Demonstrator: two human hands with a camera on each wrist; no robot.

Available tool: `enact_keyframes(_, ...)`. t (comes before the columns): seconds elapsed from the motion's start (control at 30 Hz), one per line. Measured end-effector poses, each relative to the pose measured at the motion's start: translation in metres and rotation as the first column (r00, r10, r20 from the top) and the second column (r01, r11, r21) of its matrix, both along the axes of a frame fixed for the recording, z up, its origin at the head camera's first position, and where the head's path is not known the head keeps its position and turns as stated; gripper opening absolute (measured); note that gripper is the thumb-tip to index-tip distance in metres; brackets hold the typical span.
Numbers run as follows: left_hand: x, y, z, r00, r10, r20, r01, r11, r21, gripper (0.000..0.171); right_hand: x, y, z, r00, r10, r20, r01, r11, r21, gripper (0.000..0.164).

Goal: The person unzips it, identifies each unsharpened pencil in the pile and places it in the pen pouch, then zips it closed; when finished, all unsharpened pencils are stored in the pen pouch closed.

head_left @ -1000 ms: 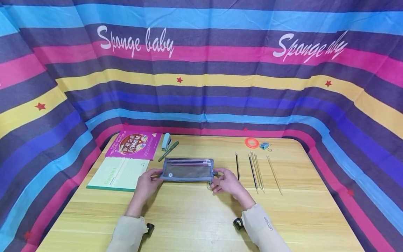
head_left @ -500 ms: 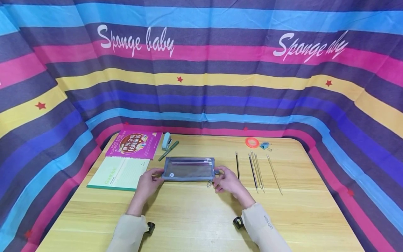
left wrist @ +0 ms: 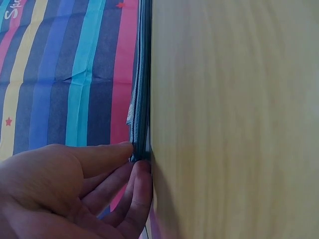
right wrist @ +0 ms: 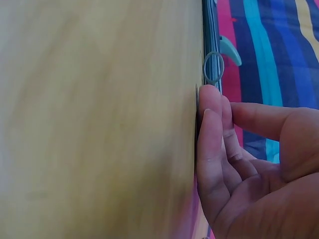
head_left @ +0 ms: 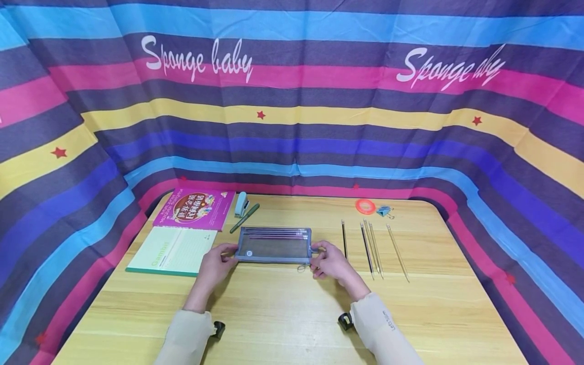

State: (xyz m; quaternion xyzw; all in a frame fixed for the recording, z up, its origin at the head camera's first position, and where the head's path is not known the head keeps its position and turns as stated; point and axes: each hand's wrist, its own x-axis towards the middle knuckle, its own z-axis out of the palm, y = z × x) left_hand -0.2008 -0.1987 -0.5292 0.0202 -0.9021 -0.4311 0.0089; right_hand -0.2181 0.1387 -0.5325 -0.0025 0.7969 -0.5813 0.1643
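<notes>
A blue-grey see-through mesh pencil case [head_left: 274, 248] lies flat in the middle of the table. Several thin pencils [head_left: 274, 233] show through its mesh along the far side. My left hand [head_left: 216, 262] pinches its near left corner, thumb above and fingers below, as the left wrist view shows. At the near right corner are the fingertips of my right hand [head_left: 330, 261], thumb and fingers drawn together; they hide that corner in the right wrist view. A metal ring [right wrist: 213, 67] on the zip hangs just beside the right fingertips.
Loose pencils [head_left: 374, 248] lie right of the case, with red tape [head_left: 365, 206] and a blue binder clip [head_left: 385, 211] behind. A stapler [head_left: 241, 204], green pen [head_left: 245, 218], purple book [head_left: 196, 209] and pale green notebook [head_left: 171, 251] are at left. A striped curtain [head_left: 292, 121] encloses the table [head_left: 283, 324].
The pencil case has shifted very slightly to the right, and my right hand has moved a little the same way. My left hand keeps its place at the left corner.
</notes>
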Motion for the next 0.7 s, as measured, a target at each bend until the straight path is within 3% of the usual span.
enact_keyframes(0.7, 0.0011, 0.0021, 0.0031, 1.0, 0.008, 0.002, -0.008, 1.0, -0.009, 0.037, 0.0005, 0.0006, 0.0018, 1.0, 0.007, 0.008, -0.007, 1.0, 0.002, 0.044)
